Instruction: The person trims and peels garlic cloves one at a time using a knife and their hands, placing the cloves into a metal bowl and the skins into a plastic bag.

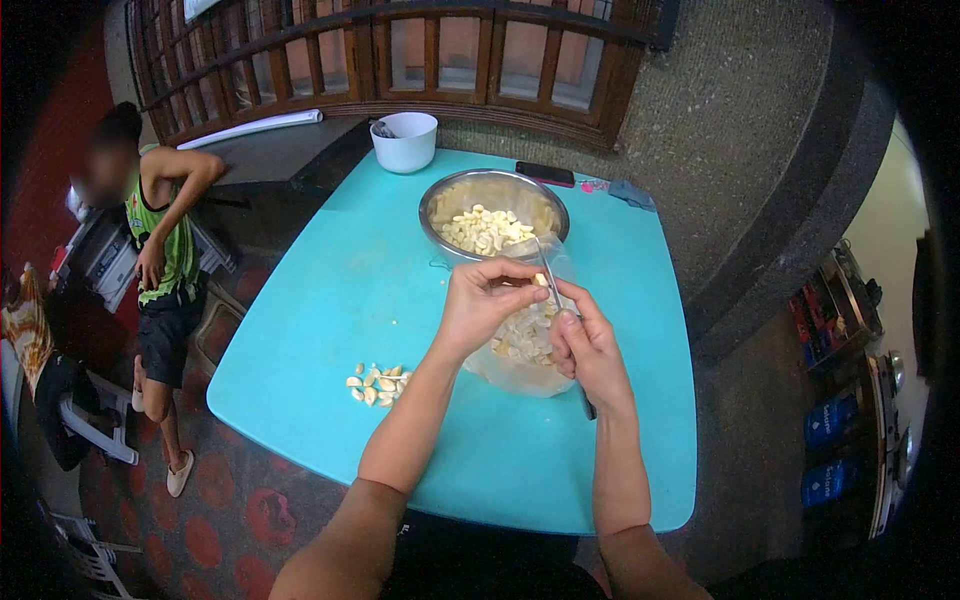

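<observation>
Between the thumb and fingers of my left hand (488,308) is a pale garlic clove (541,281). My right hand (592,345) grips a knife (551,268), its blade pointing up and away beside the clove and its dark handle end showing below the palm. Beneath both hands lies a clear plastic bag (530,375) with whitish peels in it. Just beyond them, a steel bowl (447,240) holds many peeled garlic cloves (487,228). A small pile of unpeeled cloves (372,386) rests on the table left of my left forearm.
The turquoise table (330,290) also carries a white bowl (405,150), a phone (545,174) and a grey-blue cloth (632,195) near the wall. At the left, a person (170,230) in a green top leans on a dark ledge (270,160).
</observation>
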The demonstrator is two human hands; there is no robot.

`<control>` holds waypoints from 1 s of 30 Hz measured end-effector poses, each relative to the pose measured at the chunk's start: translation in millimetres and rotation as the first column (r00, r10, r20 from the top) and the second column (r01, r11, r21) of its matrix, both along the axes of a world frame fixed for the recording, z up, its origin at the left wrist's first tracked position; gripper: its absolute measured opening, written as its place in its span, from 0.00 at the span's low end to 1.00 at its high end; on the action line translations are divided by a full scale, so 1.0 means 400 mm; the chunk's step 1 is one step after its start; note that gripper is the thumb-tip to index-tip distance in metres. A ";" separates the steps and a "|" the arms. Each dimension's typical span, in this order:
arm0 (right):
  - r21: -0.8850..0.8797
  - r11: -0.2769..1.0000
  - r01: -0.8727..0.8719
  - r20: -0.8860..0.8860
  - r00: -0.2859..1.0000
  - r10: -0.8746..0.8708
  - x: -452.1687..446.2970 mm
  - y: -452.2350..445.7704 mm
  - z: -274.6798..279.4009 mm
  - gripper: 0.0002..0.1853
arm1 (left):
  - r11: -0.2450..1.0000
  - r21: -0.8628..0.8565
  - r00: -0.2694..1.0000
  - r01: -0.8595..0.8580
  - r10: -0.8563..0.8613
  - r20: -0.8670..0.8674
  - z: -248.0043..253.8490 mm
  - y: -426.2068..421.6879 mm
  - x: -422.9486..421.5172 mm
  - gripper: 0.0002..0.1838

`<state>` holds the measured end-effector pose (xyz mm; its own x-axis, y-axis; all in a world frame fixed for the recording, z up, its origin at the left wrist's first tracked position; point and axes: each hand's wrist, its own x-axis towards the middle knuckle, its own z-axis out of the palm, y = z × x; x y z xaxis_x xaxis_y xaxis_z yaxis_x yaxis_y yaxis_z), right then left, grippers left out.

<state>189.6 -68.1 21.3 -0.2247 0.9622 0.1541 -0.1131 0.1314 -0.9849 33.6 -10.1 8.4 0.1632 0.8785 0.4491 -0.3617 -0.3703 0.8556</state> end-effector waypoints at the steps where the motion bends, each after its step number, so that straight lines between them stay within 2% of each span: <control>1: -0.010 1.000 -0.020 -0.025 0.999 0.020 0.004 0.002 -0.001 0.19 | 1.000 -0.001 1.000 -0.005 0.005 -0.002 0.001 0.000 0.000 0.12; 6: -0.043 0.997 -0.063 -0.104 0.993 0.058 0.015 0.008 -0.006 0.19 | 1.000 -0.019 1.000 -0.002 0.002 0.004 0.005 0.000 0.002 0.13; 10: -0.020 0.998 -0.052 -0.037 0.998 0.051 0.008 -0.001 0.005 0.21 | 0.999 -0.038 1.000 0.018 -0.018 0.015 0.006 0.000 -0.003 0.13; 13: -0.015 0.997 -0.076 -0.022 0.997 0.076 0.004 -0.009 0.016 0.21 | 0.997 0.069 1.000 -0.019 0.018 0.007 -0.003 0.007 -0.002 0.13; 16: -0.040 0.997 -0.068 -0.022 0.997 0.068 0.005 -0.006 0.013 0.22 | 0.994 0.101 0.998 -0.051 0.054 -0.031 0.002 0.004 -0.001 0.12; 30: -0.034 0.996 -0.078 -0.016 0.997 0.077 0.012 0.005 0.003 0.22 | 0.994 0.078 0.995 -0.071 0.076 -0.060 0.000 0.000 0.001 0.12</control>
<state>194.5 -66.0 22.6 -0.2969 0.9467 0.1251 -0.1364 0.0876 -0.9868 34.1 -10.3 8.5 0.1296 0.8529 0.5057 -0.2778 -0.4584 0.8442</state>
